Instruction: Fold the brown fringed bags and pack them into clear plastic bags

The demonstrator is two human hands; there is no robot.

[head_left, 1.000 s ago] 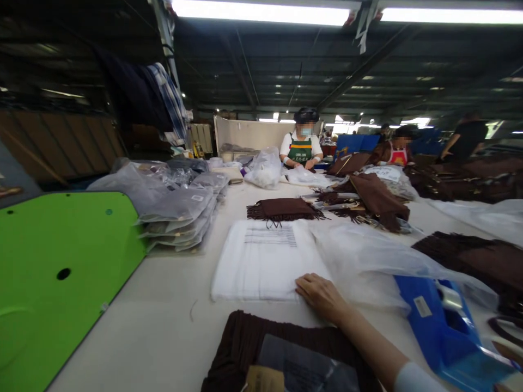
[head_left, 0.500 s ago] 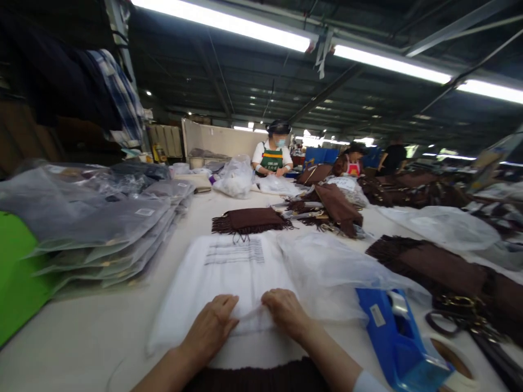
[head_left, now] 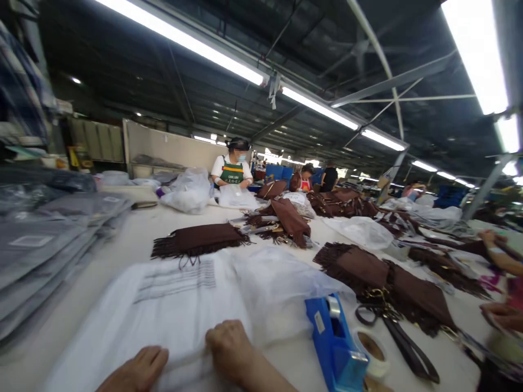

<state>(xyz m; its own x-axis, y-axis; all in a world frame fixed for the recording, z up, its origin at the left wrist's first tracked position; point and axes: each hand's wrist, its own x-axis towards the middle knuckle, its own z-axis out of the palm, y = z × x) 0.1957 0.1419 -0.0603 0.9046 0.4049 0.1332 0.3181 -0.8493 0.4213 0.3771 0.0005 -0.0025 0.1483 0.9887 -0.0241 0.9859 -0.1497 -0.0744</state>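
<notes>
A white, filmy plastic bag [head_left: 180, 310] lies flat on the table in front of me, with rows of grey lines across its upper part. My left hand [head_left: 137, 371] is at its near left, fingers together and curled onto the edge. Closed in a fist, my right hand [head_left: 231, 348] grips the near edge farther right. The fingertips of both hands are hidden. A loose translucent bag [head_left: 281, 294] lies against the right side of the white one. Right of my right hand stands a blue tape dispenser [head_left: 337, 343].
Grey bagged goods [head_left: 44, 239] are stacked at the left. Brown fringed bags [head_left: 200, 238] lie ahead and to the right. A tape roll [head_left: 371, 351] and a dark strap [head_left: 408, 348] are beside the dispenser. A co-worker [head_left: 232, 169] stands across the table; another person's hands [head_left: 500, 253] show at right.
My view has turned to the right, so things on the table appear farther left. Both hands remain at the white bag's near edge. More of the table's right side and another person's hands now show.
</notes>
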